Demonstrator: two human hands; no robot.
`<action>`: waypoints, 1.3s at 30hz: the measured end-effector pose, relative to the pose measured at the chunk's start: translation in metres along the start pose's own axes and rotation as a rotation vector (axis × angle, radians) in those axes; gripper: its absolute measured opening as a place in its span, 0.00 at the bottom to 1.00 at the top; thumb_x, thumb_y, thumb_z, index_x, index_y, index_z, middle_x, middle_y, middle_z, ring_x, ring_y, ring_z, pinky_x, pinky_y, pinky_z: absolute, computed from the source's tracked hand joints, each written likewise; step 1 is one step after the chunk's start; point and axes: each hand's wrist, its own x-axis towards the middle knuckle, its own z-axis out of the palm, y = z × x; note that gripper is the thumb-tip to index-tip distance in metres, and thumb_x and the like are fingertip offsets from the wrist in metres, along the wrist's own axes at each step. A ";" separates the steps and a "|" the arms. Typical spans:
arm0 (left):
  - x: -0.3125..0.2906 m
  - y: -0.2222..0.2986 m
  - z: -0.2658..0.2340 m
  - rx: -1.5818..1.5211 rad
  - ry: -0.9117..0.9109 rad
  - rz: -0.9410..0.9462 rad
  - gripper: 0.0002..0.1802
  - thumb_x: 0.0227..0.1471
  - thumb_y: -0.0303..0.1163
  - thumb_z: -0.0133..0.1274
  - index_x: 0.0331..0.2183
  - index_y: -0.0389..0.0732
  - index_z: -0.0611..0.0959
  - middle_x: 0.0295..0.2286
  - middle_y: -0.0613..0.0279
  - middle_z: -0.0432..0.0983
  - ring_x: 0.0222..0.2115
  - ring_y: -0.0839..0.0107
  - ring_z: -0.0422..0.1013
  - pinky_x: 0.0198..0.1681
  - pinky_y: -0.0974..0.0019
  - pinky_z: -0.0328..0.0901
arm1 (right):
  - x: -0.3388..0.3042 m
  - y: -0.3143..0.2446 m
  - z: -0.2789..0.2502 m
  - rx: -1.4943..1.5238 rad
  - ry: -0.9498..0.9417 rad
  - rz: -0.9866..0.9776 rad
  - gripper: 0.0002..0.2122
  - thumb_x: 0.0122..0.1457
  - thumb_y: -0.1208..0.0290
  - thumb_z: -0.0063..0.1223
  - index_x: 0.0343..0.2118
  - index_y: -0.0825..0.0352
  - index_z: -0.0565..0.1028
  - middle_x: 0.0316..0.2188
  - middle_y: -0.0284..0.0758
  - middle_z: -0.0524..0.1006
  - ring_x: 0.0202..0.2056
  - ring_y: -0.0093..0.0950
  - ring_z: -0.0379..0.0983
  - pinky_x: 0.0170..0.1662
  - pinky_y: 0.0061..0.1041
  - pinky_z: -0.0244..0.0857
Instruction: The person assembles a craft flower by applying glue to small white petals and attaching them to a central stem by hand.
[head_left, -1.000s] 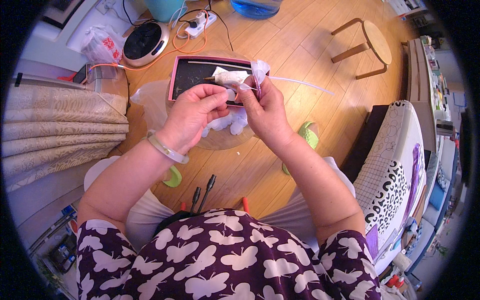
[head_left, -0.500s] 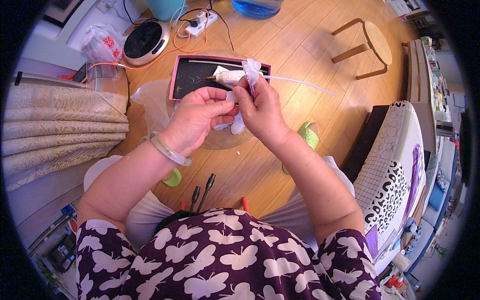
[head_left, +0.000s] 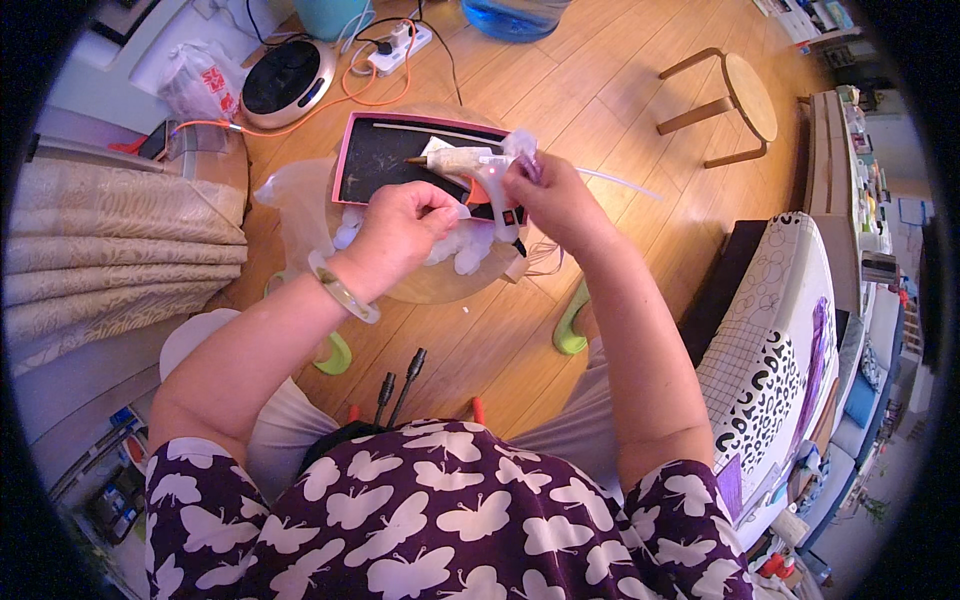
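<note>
My left hand [head_left: 405,232] is closed in a pinch on a small white petal [head_left: 462,212]. To its right, my right hand [head_left: 556,203] is closed around a white artificial flower [head_left: 520,147] with a purplish part near the fingers. A white glue gun [head_left: 466,160] lies across the pink-rimmed black box [head_left: 343,172] just beyond my hands, its nozzle toward the left. Its grip runs down between my hands, apparently untouched. A long pale glue stick [head_left: 622,184] sticks out to the right behind my right hand. Loose white petals [head_left: 468,250] lie below the hands.
The box rests on a low round table [head_left: 425,290]. A clear plastic bag [head_left: 300,205] hangs at its left. Beyond are a round black-topped appliance [head_left: 288,78], a power strip [head_left: 402,48] and an orange cord [head_left: 350,102]. A wooden stool [head_left: 750,97] stands at far right.
My hands have moved apart, the right one going rightward with the flower and the left one keeping a petal. The glue gun's grip and the petals on the table now show between them.
</note>
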 end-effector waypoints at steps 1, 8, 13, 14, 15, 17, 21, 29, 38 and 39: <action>0.002 -0.002 0.003 0.049 0.031 0.074 0.05 0.46 0.27 0.50 0.27 0.34 0.77 0.24 0.63 0.74 0.22 0.79 0.68 0.27 0.75 0.64 | 0.002 0.007 0.001 -0.041 -0.025 -0.007 0.06 0.51 0.73 0.46 0.23 0.71 0.67 0.18 0.29 0.69 0.20 0.18 0.63 0.25 0.19 0.60; -0.002 -0.003 0.014 0.041 0.018 0.240 0.04 0.44 0.24 0.51 0.25 0.33 0.78 0.34 0.52 0.74 0.27 0.78 0.69 0.30 0.72 0.63 | -0.005 0.010 0.017 0.054 0.090 -0.110 0.06 0.52 0.72 0.46 0.26 0.70 0.67 0.17 0.29 0.69 0.20 0.17 0.63 0.23 0.19 0.59; -0.004 -0.020 0.025 -0.101 0.076 0.213 0.04 0.44 0.24 0.51 0.25 0.32 0.77 0.35 0.45 0.73 0.29 0.76 0.70 0.32 0.73 0.63 | -0.004 0.015 0.021 -0.109 0.177 -0.186 0.08 0.51 0.71 0.47 0.26 0.71 0.68 0.17 0.37 0.70 0.21 0.26 0.66 0.24 0.24 0.60; -0.005 -0.023 0.025 -0.110 0.081 0.232 0.04 0.44 0.24 0.51 0.25 0.32 0.77 0.34 0.43 0.72 0.29 0.76 0.70 0.32 0.73 0.63 | -0.005 0.013 0.023 -0.134 0.215 -0.216 0.09 0.50 0.70 0.49 0.27 0.73 0.69 0.18 0.45 0.71 0.21 0.35 0.69 0.25 0.30 0.61; -0.005 -0.021 0.024 -0.109 0.080 0.231 0.04 0.44 0.24 0.51 0.25 0.32 0.77 0.34 0.43 0.72 0.29 0.76 0.70 0.32 0.73 0.63 | -0.004 0.015 0.023 -0.133 0.215 -0.215 0.09 0.50 0.70 0.49 0.27 0.73 0.69 0.18 0.45 0.71 0.21 0.35 0.69 0.25 0.30 0.61; -0.007 -0.017 0.023 0.013 0.047 0.211 0.05 0.43 0.24 0.51 0.25 0.32 0.77 0.34 0.44 0.73 0.27 0.75 0.70 0.30 0.72 0.64 | -0.003 0.019 0.022 -0.168 0.236 -0.202 0.09 0.50 0.70 0.49 0.26 0.73 0.68 0.19 0.47 0.71 0.23 0.39 0.70 0.25 0.31 0.61; -0.014 -0.004 0.028 0.041 0.036 0.197 0.04 0.42 0.24 0.51 0.24 0.33 0.77 0.32 0.44 0.73 0.23 0.72 0.71 0.27 0.70 0.64 | -0.003 0.020 0.023 -0.156 0.233 -0.210 0.09 0.49 0.70 0.49 0.26 0.73 0.68 0.19 0.48 0.71 0.23 0.40 0.70 0.25 0.32 0.61; -0.017 0.008 0.033 0.183 0.035 0.307 0.03 0.41 0.24 0.50 0.21 0.34 0.73 0.19 0.53 0.70 0.19 0.60 0.69 0.23 0.65 0.63 | -0.005 0.017 0.026 -0.157 0.268 -0.246 0.08 0.49 0.71 0.49 0.27 0.72 0.69 0.21 0.49 0.72 0.24 0.43 0.70 0.26 0.33 0.62; -0.019 0.011 0.033 0.211 0.035 0.319 0.03 0.41 0.24 0.49 0.21 0.35 0.73 0.19 0.53 0.70 0.20 0.59 0.69 0.23 0.64 0.63 | -0.004 0.017 0.028 -0.216 0.293 -0.281 0.07 0.49 0.72 0.49 0.27 0.72 0.68 0.20 0.49 0.71 0.24 0.43 0.70 0.25 0.33 0.62; -0.019 0.011 0.034 0.210 0.033 0.319 0.03 0.41 0.24 0.49 0.21 0.35 0.73 0.19 0.53 0.70 0.20 0.59 0.69 0.23 0.64 0.63 | -0.003 0.019 0.027 -0.217 0.294 -0.280 0.07 0.49 0.72 0.49 0.27 0.72 0.68 0.20 0.49 0.71 0.24 0.43 0.70 0.25 0.33 0.62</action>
